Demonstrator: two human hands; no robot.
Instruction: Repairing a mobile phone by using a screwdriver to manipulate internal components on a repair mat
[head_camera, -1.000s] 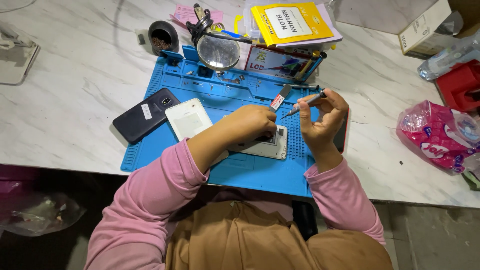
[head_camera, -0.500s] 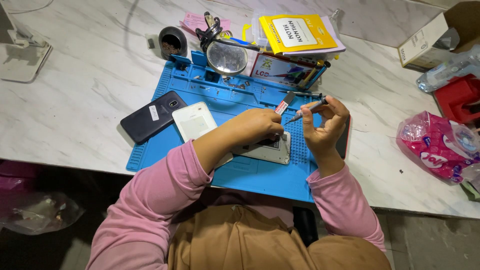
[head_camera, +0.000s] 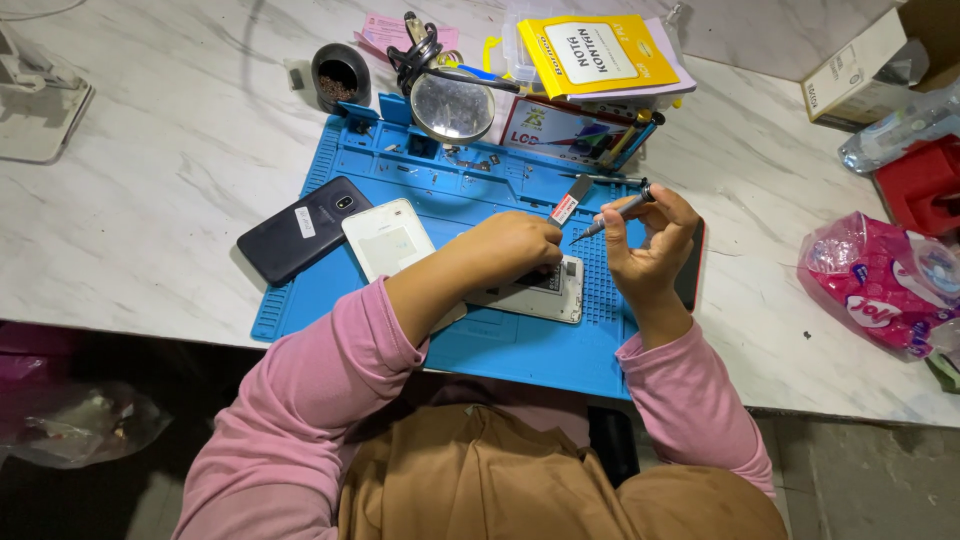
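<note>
Hands meet over an opened phone (head_camera: 535, 290) lying on the blue repair mat (head_camera: 520, 345), which keeps small parts from rolling onto the marble table (head_camera: 150, 190). The left hand (head_camera: 515, 245) presses down on the phone's exposed back, fingers curled over it, seemingly to steady it; whether they pinch anything beneath cannot be told. The right hand (head_camera: 650, 250) grips a slim dark screwdriver (head_camera: 612, 214) between thumb and fingertips, its tip angled down-left toward the phone, near a small red-and-black tool (head_camera: 567, 203) lying on the mat. Two more phones, one black (head_camera: 300, 230) and one white (head_camera: 388, 240), sit to the left, out of the working area (handy but clear of the arms). A round magnifier (head_camera: 452, 103) and a yellow booklet (head_camera: 595, 52) lie at the far side. Compared with half a second ago, both hands hold nearly the same pose; mainly the head camera has shifted, so the mat sits slightly differently in the view.
</note>
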